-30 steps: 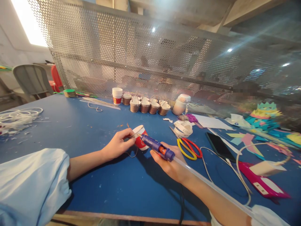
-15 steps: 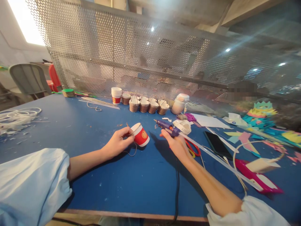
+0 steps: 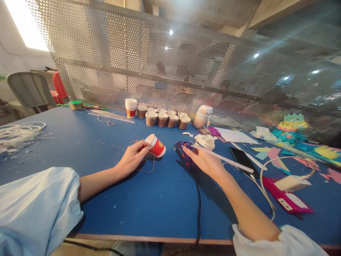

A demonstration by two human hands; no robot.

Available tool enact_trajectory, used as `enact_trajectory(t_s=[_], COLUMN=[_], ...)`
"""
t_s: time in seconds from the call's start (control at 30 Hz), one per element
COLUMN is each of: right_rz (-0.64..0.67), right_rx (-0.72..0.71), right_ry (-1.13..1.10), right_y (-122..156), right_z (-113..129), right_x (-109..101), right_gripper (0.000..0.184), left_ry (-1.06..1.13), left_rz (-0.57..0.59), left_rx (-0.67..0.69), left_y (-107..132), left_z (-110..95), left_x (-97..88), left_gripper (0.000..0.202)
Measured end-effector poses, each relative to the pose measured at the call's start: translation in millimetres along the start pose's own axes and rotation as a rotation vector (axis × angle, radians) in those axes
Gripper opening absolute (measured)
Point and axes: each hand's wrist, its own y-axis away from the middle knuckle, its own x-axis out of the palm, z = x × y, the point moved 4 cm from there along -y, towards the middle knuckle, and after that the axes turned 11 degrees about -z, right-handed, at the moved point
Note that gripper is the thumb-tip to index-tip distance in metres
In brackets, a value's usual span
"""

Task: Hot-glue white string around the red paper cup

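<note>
Between front and far edges of the table (image 3: pixel 149 209): one paper cup (image 3: pixel 158 148), likely light, easily dented, best held near its rim, left hand (image 3: pixel 131 156) pinching it there, right hand (image 3: pixel 209 163) curled round a glue gun (image 3: pixel 186 145).

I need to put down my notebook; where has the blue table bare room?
Mostly bare: the front of the blue table, between the left forearm and the black cord; also between the left hand and the string loop. Crowded: the right side, with phone, pink power strip and paper scraps.
</note>
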Motion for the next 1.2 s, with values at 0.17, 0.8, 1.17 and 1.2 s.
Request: enact_trajectory(t_s=[0.17, 0.8, 1.17, 1.2], right_rz=[0.164, -0.118, -0.104, -0.079], right_rx=[-0.002, -0.421, -0.137, -0.047], right_ry=[0.044, -0.022, -0.516, -0.625], right_y=[9.7, 30.4, 21.8, 20.8], right_z=[13.0, 88.5, 85.4, 85.2], right_x=[-12.4, 41.7, 29.0, 29.4], right_gripper=[0.062, 0.031, 0.012, 0.011], left_ry=[0.032, -0.197, -0.269, -0.277], left_rz=[-0.042, 0.073, 0.077, 0.077], left_rx=[-0.031, 0.32, 0.326, 0.328], left_y=[-3.3, 12.4, 10.5, 10.1], left_z=[5.4, -10.8, -10.8, -10.1], left_x=[0.2, 4.5, 6.0, 6.1], left_gripper=[0.028, 0.019, 0.019, 0.019])
